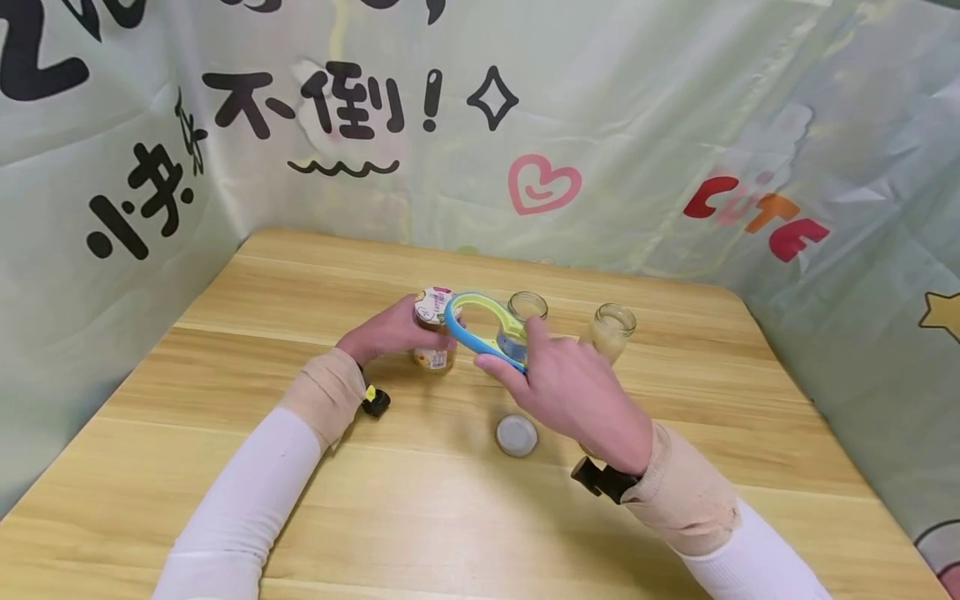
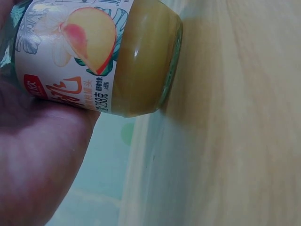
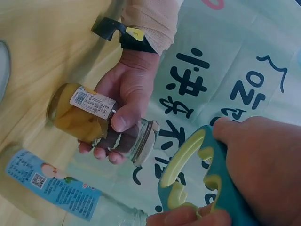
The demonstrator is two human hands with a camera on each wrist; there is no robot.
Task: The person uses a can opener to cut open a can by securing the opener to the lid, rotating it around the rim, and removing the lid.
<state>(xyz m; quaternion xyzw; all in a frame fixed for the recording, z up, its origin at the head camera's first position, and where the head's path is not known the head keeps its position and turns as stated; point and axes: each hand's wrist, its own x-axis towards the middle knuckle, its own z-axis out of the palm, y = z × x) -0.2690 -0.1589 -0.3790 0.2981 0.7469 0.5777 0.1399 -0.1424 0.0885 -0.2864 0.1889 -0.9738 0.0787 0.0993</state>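
Head view has two white sleeves (image 1: 240, 492) nearest, with tan wraps and black straps at the wrists, reaching over a wooden table (image 1: 420, 508). A loose round lid (image 1: 517, 435) lies flat between the arms. Just beyond it I can see the right hand (image 1: 581, 396), thumb and fingers clamped on a blue and yellow-green jar opener (image 1: 474, 343). Its loop is raised near the lidded jar (image 1: 433, 360), beside the lid and not around it.

Across from it, the left hand (image 1: 386, 332) has its thumb and fingers wrapped round that jar, which stands about upright with its printed lid on top. Left wrist view shows a fruit picture on the label; I can't tell whether the base touches the wood.

An open jar with a blue label (image 1: 512, 345) stands behind the opener, and another open jar (image 1: 609, 335) is to its right, partly behind the right hand. Farthest off hangs a pale green curtain (image 1: 637, 125) with black lettering and a pink heart (image 1: 515, 187).
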